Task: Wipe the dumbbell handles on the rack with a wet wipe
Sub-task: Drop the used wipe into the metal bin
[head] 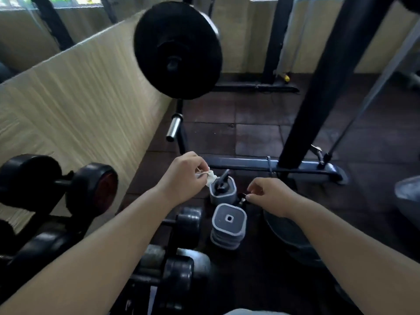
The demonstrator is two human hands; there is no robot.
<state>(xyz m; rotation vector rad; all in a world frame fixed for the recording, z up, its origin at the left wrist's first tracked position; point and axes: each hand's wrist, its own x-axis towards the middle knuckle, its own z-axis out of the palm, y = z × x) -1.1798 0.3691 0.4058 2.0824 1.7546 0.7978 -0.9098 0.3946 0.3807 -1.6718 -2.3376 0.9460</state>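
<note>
Left hand (181,176): grip clamped, thumb and fingertips pinching a crumpled white wet wipe (210,177), which bunches out just beyond the fingertips. Directly past the wipe and touching or nearly touching it stands a square grey-edged weight block (223,195) on the dark tiled floor (250,133). A dark handle (223,176) rises from the block's top, its long axis tilted up and away from the left grip. Nearer the person than that grip, a second square grey block (229,220) sits upright on stacked plates, its flat top facing the camera. Right hand (270,196): fingers curled, thumb and forefinger drawn close at a small dark part (242,197) between the two blocks; whether this grip is clamped on it cannot be determined. Below the left forearm, a round-headed dumbbell (188,221) lies on the rack, its handle running crosswise toward the left. A larger dumbbell (91,185) lies well to the left of the left grip, its long axis also crosswise. Any lettering on the weights is too blurred to read.
</note>
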